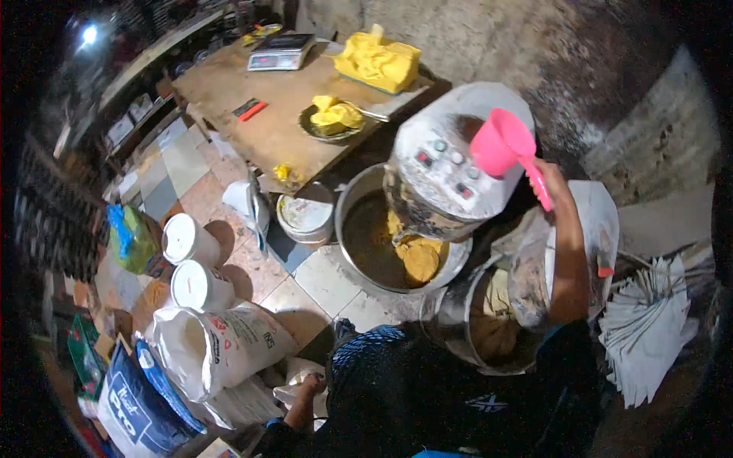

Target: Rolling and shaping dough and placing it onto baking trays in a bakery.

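Note:
My right hand grips the handle of a pink plastic measuring jug above the metal top of a mixer with several buttons. Below it, a steel bowl holds yellow dough. A second steel pot under my right forearm holds pale dough. My left hand, low in the view, is closed on what looks like a white bag.
A wooden table bears a scale, yellow bundles and a plate. White buckets, a lidded pail and sacks stand on the tiled floor. Stacked papers lie at right.

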`<action>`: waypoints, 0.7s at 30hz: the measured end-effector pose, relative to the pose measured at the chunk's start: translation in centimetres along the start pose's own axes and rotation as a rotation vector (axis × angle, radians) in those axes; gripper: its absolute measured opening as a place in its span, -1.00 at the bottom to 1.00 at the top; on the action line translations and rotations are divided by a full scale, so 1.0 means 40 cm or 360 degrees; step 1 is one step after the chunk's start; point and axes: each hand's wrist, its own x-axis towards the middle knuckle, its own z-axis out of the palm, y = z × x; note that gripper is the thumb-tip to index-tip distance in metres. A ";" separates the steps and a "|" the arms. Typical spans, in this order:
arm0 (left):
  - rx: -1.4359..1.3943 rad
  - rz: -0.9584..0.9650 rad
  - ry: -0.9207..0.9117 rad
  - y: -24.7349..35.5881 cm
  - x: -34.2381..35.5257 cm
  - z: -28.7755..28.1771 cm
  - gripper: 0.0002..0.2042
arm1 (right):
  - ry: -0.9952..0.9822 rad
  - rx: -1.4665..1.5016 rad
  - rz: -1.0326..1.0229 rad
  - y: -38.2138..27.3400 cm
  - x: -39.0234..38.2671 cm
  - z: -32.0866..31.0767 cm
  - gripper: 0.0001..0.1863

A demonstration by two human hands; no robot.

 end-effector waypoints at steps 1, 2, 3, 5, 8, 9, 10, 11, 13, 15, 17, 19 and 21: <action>-0.0212 -0.0200 0.0006 -0.008 -0.021 -0.010 -0.72 | 0.0065 0.0000 0.0001 -0.016 0.026 0.018 -0.56; -0.0435 -0.0356 0.0028 0.000 -0.013 -0.041 -0.73 | 0.0169 -0.0006 0.0001 -0.030 0.047 0.004 -0.57; -0.0648 -0.0523 0.0080 0.005 -0.021 -0.067 -0.75 | 0.0217 0.0002 0.0048 -0.044 0.066 -0.009 -0.59; -0.0815 -0.0378 0.0069 -0.102 -0.094 -0.031 -0.78 | 0.0074 0.0129 -0.0043 -0.038 0.204 0.030 -0.63; -0.1567 -0.0561 -0.0177 -0.169 -0.126 -0.051 -0.73 | 0.0161 0.0164 -0.0037 0.013 0.320 -0.001 -0.65; -0.1880 -0.0817 -0.0214 -0.175 -0.182 -0.035 -0.69 | 0.0104 0.0304 -0.0111 0.017 0.337 0.073 -0.65; -0.1154 -0.0709 -0.0207 -0.188 -0.086 -0.054 -0.62 | 0.0393 0.0214 -0.0055 0.038 0.369 -0.035 -0.65; -0.1537 -0.0785 -0.0183 -0.203 -0.145 -0.077 -0.71 | 0.0205 0.0302 -0.0095 0.039 0.373 0.035 -0.65; -0.2027 -0.0792 -0.0222 -0.263 -0.176 -0.118 -0.69 | 0.0334 0.0216 -0.0063 0.021 0.374 0.081 -0.64; -0.1617 -0.1116 -0.0358 -0.302 -0.127 -0.132 -0.55 | 0.0201 0.0089 -0.0030 0.042 0.381 0.093 -0.62; -0.1614 -0.0980 0.0045 -0.330 -0.064 -0.173 -0.52 | 0.0085 0.0010 0.0019 0.019 0.369 0.058 -0.61; -0.1410 -0.0817 0.0018 -0.369 0.082 -0.238 -0.55 | 0.0457 -0.0522 -0.0183 0.027 0.395 0.012 -0.56; -0.0942 -0.0848 0.0298 -0.381 0.245 -0.291 -0.55 | 0.1174 -0.1236 -0.0566 0.094 0.412 -0.048 -0.50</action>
